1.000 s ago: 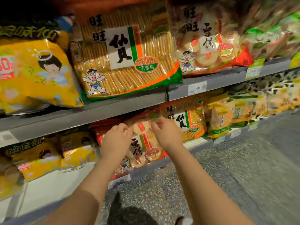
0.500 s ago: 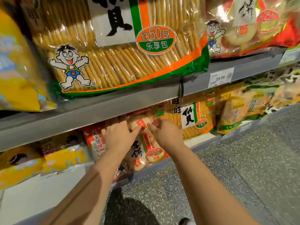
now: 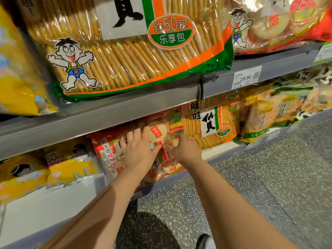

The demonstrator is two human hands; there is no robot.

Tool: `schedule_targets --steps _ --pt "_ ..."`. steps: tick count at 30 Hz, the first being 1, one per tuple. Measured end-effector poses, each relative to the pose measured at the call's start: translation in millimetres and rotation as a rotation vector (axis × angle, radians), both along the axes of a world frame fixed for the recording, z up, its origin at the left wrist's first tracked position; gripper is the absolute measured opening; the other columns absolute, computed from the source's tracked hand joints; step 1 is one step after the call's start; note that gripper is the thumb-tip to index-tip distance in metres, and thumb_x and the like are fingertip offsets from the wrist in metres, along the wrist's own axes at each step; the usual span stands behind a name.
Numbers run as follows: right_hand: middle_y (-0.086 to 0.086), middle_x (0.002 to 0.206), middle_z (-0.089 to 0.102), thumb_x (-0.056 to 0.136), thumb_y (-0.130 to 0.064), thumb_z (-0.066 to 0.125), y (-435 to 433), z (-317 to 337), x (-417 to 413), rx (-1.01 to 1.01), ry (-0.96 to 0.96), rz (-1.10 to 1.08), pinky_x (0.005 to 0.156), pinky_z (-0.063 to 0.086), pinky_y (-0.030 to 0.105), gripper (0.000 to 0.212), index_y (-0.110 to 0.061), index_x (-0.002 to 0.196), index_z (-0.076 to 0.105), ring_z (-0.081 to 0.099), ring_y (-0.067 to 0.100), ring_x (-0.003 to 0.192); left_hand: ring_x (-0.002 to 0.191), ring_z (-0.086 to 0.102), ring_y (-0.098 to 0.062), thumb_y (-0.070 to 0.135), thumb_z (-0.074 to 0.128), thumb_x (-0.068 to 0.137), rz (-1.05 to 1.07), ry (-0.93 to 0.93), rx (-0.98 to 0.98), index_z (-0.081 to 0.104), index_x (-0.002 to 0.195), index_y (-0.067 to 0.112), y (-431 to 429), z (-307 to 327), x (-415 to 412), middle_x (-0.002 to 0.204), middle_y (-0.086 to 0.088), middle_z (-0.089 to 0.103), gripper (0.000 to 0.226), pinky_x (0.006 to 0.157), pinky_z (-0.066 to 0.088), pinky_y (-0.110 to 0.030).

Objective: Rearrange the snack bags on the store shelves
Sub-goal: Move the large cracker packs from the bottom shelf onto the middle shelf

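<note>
A red rice-cracker bag [image 3: 159, 130] stands on the lower shelf [image 3: 222, 155], under the grey upper shelf edge [image 3: 111, 112]. My left hand [image 3: 138, 150] lies flat against the front of the bag with fingers spread and straight. My right hand [image 3: 181, 148] is beside it on the bag's right part, fingers curled and pinching the wrapper. A second red bag [image 3: 107, 155] sits just left, partly behind my left hand. The lower half of the handled bag is hidden by my hands.
A big yellow-cracker bag [image 3: 136, 51] and a red bag [image 3: 280, 24] fill the upper shelf. A smaller yellow-cracker bag [image 3: 212, 124] and yellow-green bags [image 3: 260, 119] stand to the right below, yellow bags [image 3: 53, 169] to the left. A price tag [image 3: 246, 78] reads 19.90. Speckled floor [image 3: 269, 177] below.
My left hand has flattened and slid higher onto the red bag. My right hand stays pinched on its right part. The view has moved closer to the shelves.
</note>
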State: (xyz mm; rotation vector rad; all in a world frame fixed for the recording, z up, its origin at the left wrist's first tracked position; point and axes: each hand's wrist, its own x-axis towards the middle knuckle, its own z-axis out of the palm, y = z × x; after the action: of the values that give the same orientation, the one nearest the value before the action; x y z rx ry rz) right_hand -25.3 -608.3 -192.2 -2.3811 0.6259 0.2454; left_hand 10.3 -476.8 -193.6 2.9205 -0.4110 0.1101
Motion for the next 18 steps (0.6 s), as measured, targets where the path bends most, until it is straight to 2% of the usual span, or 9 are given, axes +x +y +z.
schedule_targets --steps 4,7,10,12,14,16,18 --pt "0.005 0.146 0.04 0.069 -0.061 0.07 -5 -34 -1 0.167 0.021 -0.178 0.106 0.037 0.049 0.101 -0.017 0.146 0.023 0.038 0.031 0.133 0.134 0.021 -0.023 0.058 0.047 0.086 -0.03 0.0 0.021 0.016 0.147 0.023 -6 -11 -2 0.143 -0.003 0.028 0.077 0.112 0.016 -0.047" --pt "0.001 0.145 0.043 0.06 -0.058 0.079 -7 -52 2 0.279 0.007 -0.283 0.107 0.036 0.049 0.11 -0.019 0.146 0.021 0.039 0.027 0.134 0.144 0.004 -0.023 0.06 0.043 0.086 -0.048 0.07 0.031 0.004 0.149 0.024 -12 -18 -6 0.155 -0.004 0.009 0.082 0.115 0.009 -0.047" --pt "-0.005 0.126 0.059 0.055 -0.047 0.083 -7 -66 7 0.447 -0.002 -0.283 0.104 0.041 0.047 0.092 -0.027 0.132 0.037 0.052 0.023 0.122 0.145 -0.006 -0.023 0.06 0.043 0.087 -0.057 0.11 0.013 -0.002 0.149 0.026 -14 -22 -6 0.158 -0.003 -0.003 0.083 0.116 0.002 -0.046" --pt "-0.008 0.108 0.067 0.038 -0.051 0.079 -8 -77 13 0.512 -0.054 -0.29 0.097 0.048 0.046 0.084 -0.029 0.113 0.049 0.061 0.019 0.107 0.145 -0.007 -0.023 0.059 0.043 0.088 -0.063 0.102 0.013 -0.001 0.149 0.027 -13 -24 -6 0.158 -0.004 -0.004 0.082 0.116 0.001 -0.046" --pt "-0.006 0.103 0.068 0.034 -0.055 0.076 -8 -79 17 0.548 -0.079 -0.302 0.093 0.05 0.044 0.083 -0.027 0.107 0.053 0.064 0.017 0.1 0.145 -0.006 -0.023 0.059 0.042 0.088 -0.063 0.092 0.034 -0.002 0.149 0.028 -11 -25 -6 0.158 -0.004 -0.004 0.081 0.116 0.002 -0.046" --pt "-0.004 0.105 0.064 0.052 -0.051 0.081 -6 -68 16 0.511 -0.078 -0.309 0.092 0.049 0.038 0.072 -0.021 0.11 0.052 0.061 0.019 0.1 0.145 -0.005 -0.025 0.06 0.043 0.087 -0.051 0.096 0.043 -0.002 0.149 0.029 -9 -25 -5 0.157 -0.003 -0.004 0.082 0.116 0.003 -0.047" --pt "-0.001 0.1 0.062 0.074 -0.04 0.075 -7 -65 16 0.523 -0.107 -0.33 0.084 0.049 0.035 0.044 -0.016 0.102 0.051 0.06 0.02 0.095 0.145 -0.004 -0.025 0.06 0.045 0.086 -0.038 0.114 0.033 -0.003 0.148 0.031 -8 -25 -5 0.157 -0.003 -0.006 0.083 0.115 0.002 -0.047"
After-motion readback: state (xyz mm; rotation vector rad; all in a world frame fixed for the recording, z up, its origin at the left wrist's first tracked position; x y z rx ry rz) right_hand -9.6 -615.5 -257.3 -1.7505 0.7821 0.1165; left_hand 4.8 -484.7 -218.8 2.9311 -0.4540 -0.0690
